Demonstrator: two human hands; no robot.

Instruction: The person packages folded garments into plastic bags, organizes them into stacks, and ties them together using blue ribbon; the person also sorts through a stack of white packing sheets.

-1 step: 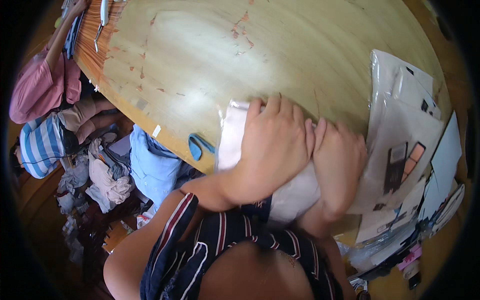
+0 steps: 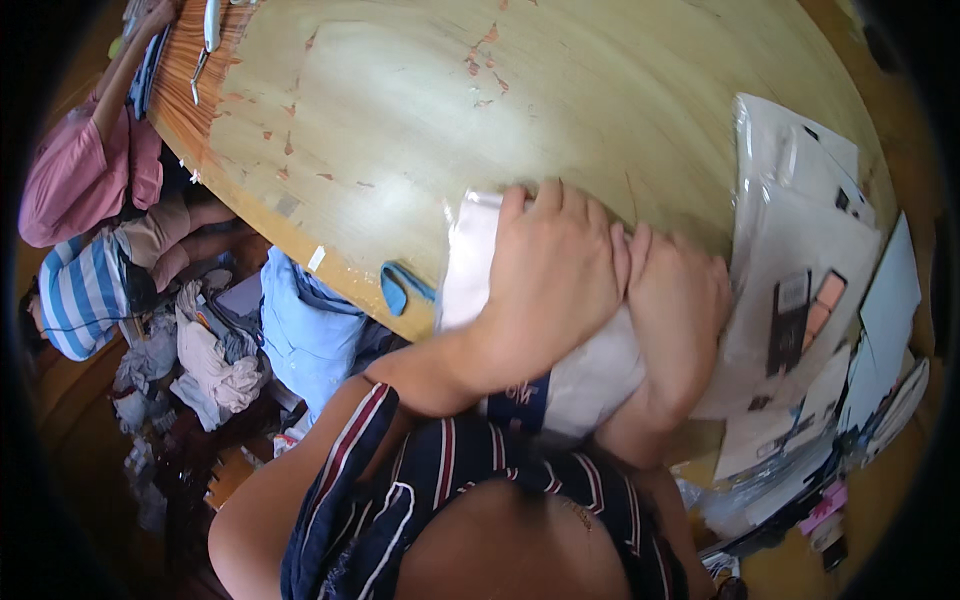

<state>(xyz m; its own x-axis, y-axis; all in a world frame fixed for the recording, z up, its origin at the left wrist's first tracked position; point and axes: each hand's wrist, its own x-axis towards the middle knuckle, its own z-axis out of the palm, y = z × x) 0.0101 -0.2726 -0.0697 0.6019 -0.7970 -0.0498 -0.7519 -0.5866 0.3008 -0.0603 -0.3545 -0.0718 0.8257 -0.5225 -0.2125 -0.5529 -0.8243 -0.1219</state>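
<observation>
White folded garment in a clear plastic bag (image 2: 470,270) sits at the near edge of the wooden worktop (image 2: 420,130), right in front of me, partly hanging over the edge toward my chest. Both hands are flat on top of it. Left hand (image 2: 550,270) covers the middle w/ fingers (image 2: 545,205) close together, pointing away from me across the worktop; palm pressing down, not pinching. Right hand (image 2: 680,300) lies just beside it, touching along the thumb side, fingers also together and laid flat on the pkg's right part. Can't tell if any fingertips curl under the far edge.

Key relation: pkg is directly under both palms, long axis running roughly left-right along the worktop edge. Its uncovered left end sticks out past my left hand, so left hand is nearer that free end. A dark blue band w/ print (image 2: 520,390) shows on the pkg's near side, below my left wrist.

To the right, touching or nearly touching my right hand: stack of flat clear-bagged white pkgs (image 2: 800,200), one w/ a card insert showing a black rectangle and an orange-pink rectangle (image 2: 805,310). Light blue sheets (image 2: 890,290) farther right. Small blue strap or loop (image 2: 400,285) at the worktop edge, left of the pkg.

Another person in a pink top (image 2: 80,180) sits at far left.
</observation>
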